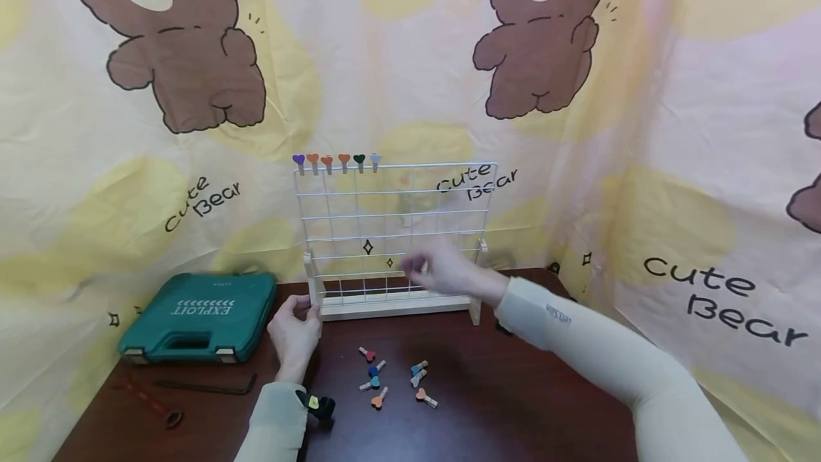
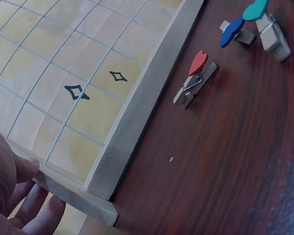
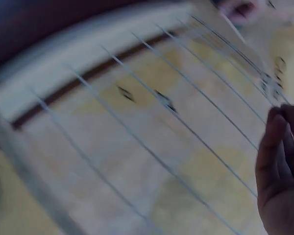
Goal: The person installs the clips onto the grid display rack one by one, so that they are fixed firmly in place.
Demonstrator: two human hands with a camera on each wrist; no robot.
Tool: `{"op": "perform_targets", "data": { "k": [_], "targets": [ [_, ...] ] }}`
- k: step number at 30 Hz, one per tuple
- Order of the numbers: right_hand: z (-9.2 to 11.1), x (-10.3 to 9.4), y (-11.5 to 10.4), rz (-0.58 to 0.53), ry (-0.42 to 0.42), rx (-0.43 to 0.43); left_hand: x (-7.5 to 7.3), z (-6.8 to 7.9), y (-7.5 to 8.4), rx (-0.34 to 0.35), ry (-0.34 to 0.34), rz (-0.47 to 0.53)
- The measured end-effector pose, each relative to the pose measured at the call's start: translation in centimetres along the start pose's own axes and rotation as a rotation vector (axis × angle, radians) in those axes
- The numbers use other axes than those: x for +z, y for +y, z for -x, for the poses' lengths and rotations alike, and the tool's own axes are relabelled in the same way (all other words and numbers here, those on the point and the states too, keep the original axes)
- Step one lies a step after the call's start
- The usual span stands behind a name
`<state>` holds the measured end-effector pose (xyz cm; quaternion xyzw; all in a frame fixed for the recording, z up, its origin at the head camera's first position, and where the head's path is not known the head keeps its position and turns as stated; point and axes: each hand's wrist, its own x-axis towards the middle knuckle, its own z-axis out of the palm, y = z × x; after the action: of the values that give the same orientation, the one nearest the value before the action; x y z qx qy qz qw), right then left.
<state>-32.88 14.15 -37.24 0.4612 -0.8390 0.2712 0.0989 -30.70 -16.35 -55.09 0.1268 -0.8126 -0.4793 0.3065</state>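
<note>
A white wire grid rack (image 1: 391, 234) stands upright in a wooden base, with several heart-topped clothespins (image 1: 328, 162) clipped along the left of its top wire: purple, orange, dark green and pale blue. My left hand (image 1: 296, 326) grips the wooden side piece (image 2: 78, 200) at the rack's left end, thumb on one side and fingers on the other. Before the grid, my right hand (image 1: 442, 269) is blurred, its thumb and fingertips brought together; I cannot tell whether something is between them. Several loose clothespins lie on the table, among them a red one (image 2: 196, 73) and a teal one (image 2: 267, 29).
On the left of the dark wooden table (image 1: 513, 391) lies a teal tool case (image 1: 199, 316). In front of it are a black hex key (image 1: 208, 387) and a red wrench (image 1: 150, 401). A bear-printed cloth (image 1: 359, 55) hangs behind the rack and along the right side.
</note>
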Motion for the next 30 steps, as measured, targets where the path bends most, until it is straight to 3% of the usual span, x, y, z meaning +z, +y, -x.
{"op": "perform_targets", "data": {
  "k": [6,9,13,18,23,26,30],
  "targets": [
    [5.4,5.9,2.2,0.038,-0.316,0.048,0.0,-0.1,-0.1,0.005,0.002,0.007],
    [6.8,8.5,3.2,0.038,-0.42,0.046,0.0,-0.1,-0.2,-0.001,-0.003,0.004],
    [7.7,11.0,4.2,0.019,-0.498,0.101,0.1,-0.1,-0.1,-0.004,-0.009,-0.003],
    [7.7,12.5,4.8,0.062,-0.501,0.114,0.2,-0.1,0.0,0.0,-0.002,0.002],
    [7.3,12.7,4.8,0.1,-0.507,0.091,0.2,0.0,0.1,0.001,0.0,0.0],
    [6.7,11.7,4.3,0.097,-0.465,0.096,0.2,0.0,0.0,-0.001,0.001,-0.001],
    [4.8,8.5,3.2,0.03,-0.308,0.118,0.2,-0.1,-0.1,0.001,0.005,-0.002]
  ]
}}
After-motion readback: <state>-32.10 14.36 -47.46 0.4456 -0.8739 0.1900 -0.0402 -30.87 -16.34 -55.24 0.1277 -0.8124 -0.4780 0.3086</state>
